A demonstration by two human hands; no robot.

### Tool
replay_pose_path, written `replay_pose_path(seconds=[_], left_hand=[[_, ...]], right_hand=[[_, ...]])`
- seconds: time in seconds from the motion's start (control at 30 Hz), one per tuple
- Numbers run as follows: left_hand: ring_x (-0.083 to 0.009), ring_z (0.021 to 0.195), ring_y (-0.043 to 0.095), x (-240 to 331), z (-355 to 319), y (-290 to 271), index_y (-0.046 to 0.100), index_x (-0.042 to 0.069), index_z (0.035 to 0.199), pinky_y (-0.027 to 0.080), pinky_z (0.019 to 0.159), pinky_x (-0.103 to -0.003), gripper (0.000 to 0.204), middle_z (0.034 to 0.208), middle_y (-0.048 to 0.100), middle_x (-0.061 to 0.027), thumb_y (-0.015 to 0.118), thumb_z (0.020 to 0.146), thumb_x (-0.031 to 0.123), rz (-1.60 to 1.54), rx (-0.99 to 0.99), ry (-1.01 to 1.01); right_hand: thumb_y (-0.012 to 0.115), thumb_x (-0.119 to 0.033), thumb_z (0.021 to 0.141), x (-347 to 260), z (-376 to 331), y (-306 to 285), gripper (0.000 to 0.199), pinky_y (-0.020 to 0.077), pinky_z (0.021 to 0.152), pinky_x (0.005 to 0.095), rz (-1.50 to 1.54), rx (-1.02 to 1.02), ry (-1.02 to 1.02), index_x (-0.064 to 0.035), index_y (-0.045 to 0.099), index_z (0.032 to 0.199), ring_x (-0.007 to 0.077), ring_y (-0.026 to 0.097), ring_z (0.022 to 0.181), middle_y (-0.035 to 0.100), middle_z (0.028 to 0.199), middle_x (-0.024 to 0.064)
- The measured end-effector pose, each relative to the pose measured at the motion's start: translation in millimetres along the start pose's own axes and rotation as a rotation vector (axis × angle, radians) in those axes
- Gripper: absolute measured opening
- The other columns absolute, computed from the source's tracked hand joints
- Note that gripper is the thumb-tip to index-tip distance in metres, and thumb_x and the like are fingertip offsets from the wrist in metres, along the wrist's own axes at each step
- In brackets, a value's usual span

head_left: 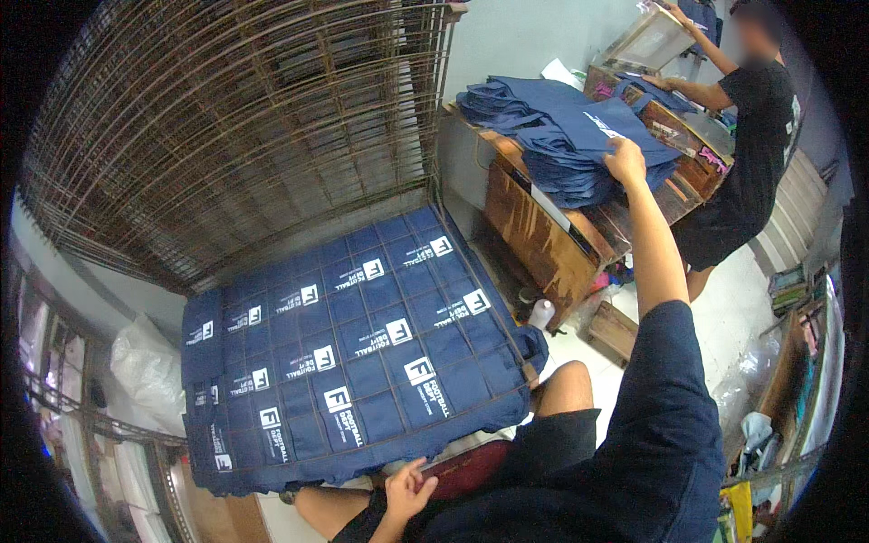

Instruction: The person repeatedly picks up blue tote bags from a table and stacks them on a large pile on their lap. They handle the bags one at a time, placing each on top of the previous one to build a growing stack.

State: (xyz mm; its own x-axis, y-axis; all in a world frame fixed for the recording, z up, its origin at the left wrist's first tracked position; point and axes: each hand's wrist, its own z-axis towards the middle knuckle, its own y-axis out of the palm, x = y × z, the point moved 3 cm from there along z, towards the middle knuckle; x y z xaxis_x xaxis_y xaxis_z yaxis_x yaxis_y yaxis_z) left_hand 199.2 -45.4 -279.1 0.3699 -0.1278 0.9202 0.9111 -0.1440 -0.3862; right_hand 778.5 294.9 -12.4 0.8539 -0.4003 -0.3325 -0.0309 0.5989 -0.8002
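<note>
My right hand [625,163] reaches out to a stack of navy fabric bags [570,172] on a wooden table. Its fingers are closed on the edge of the top bag [602,127], beside a white print. Down by my lap, my left hand [409,493] holds nothing, its fingers loosely bent and apart. Just ahead of that hand lies a wire rack [362,398], with rows of navy pieces [299,339] bearing white prints under or between its wires.
Several raised wire racks [253,118] tilt up at the back left. A co-worker [756,136] stands at the far right, hands on a printing frame [647,38] and navy cloth. Beside the worn wooden table [543,235] are a white bottle [540,314] and a wooden box [613,331].
</note>
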Motion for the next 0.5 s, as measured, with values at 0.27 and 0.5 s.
replay_pose_path(seconds=[0.27, 0.5], left_hand=[[-0.0046, 0.049, 0.044, 14, -42, 26, 0.057, 0.008, 0.116, 0.039, 0.049, -0.022, 0.048, 0.059, 0.051, 0.0029, 0.076, 0.073, 0.022, 0.083, -0.133, -0.171], [-0.0050, 0.050, 0.045, 3, -46, 29, 0.057, 0.009, 0.116, 0.039, 0.049, -0.021, 0.047, 0.058, 0.050, 0.0030, 0.075, 0.075, 0.025, 0.102, -0.102, -0.183]], right_hand=[[0.060, -0.020, 0.073, -36, 24, 29, 0.047, 0.0451, 0.092, 0.0395, -0.147, -0.308, 0.019, -0.0171, 0.059, 0.120, 0.0283, 0.056, 0.111, 0.058, 0.120, 0.0136], [0.055, -0.015, 0.080, -39, 31, 46, 0.029, 0.0487, 0.085, 0.0423, -0.196, -0.213, -0.059, -0.0129, 0.064, 0.108, 0.0307, 0.061, 0.103, 0.063, 0.110, 0.0129]])
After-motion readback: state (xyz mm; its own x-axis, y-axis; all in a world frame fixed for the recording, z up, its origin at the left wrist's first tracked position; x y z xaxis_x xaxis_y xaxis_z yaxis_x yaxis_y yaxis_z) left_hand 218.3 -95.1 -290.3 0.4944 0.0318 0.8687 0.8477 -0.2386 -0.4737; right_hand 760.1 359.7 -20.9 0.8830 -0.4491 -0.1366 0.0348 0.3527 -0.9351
